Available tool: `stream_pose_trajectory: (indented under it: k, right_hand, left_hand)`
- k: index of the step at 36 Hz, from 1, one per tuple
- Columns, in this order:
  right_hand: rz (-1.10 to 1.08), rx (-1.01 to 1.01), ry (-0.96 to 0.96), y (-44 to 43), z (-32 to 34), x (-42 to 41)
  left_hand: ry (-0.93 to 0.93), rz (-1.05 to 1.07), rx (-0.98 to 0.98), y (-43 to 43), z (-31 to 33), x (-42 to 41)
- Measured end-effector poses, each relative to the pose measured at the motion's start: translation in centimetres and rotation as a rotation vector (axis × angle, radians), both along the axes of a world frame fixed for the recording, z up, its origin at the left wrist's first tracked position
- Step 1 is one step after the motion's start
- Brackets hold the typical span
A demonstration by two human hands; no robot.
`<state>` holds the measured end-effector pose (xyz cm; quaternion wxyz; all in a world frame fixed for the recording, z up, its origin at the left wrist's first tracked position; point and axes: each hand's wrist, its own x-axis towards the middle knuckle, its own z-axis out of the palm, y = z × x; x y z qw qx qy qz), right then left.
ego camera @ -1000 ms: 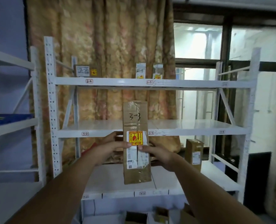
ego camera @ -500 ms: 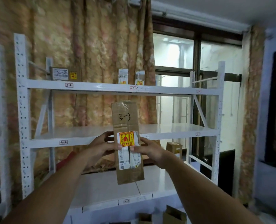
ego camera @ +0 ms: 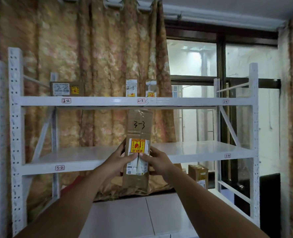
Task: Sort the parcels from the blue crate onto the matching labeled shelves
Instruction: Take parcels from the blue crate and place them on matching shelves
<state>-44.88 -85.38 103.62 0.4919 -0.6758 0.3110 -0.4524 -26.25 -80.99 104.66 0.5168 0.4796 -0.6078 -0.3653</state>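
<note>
I am holding a tall brown parcel (ego camera: 139,127) upright in front of the white rack (ego camera: 15,134), both hands pinching it at its middle. My left hand (ego camera: 115,162) is curling round its left edge with the thumb pressing on the white label, and my right hand (ego camera: 159,163) is gripping the right edge the same way. "3-3" is showing in black on the parcel's upper part, above a yellow and red sticker (ego camera: 138,146). The parcel is hanging in the air before the middle shelf (ego camera: 202,149), between tag 3-2 (ego camera: 59,167) and tag 3-4 (ego camera: 227,155), touching no shelf. On the top shelf (ego camera: 99,101) a 2-2 box (ego camera: 66,88) is sitting at the left, and two slim packets (ego camera: 131,87) are standing side by side near tag 2-3 (ego camera: 141,100). A low box (ego camera: 198,172) is resting below the middle shelf at the right. A curtain (ego camera: 90,57) is hanging behind the rack
</note>
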Motion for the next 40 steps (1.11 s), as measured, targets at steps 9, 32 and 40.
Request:
stream_pose_trajectory:
  k: [9,32,40]
  right_hand:
    - [0.083,-0.097,0.11,-9.4,2.5,-2.8]
    - [0.041,-0.136,0.092,-29.7,0.1,6.2]
    - [-0.01,-0.116,0.184,-34.3,-0.3,9.1]
  left_hand:
    - [-0.084,0.09,-0.111,-8.0,1.0,-2.6]
    - [-0.12,0.142,-0.21,-27.8,-1.4,5.5]
    - [-0.193,0.075,-0.174,-33.2,-1.7,9.6]
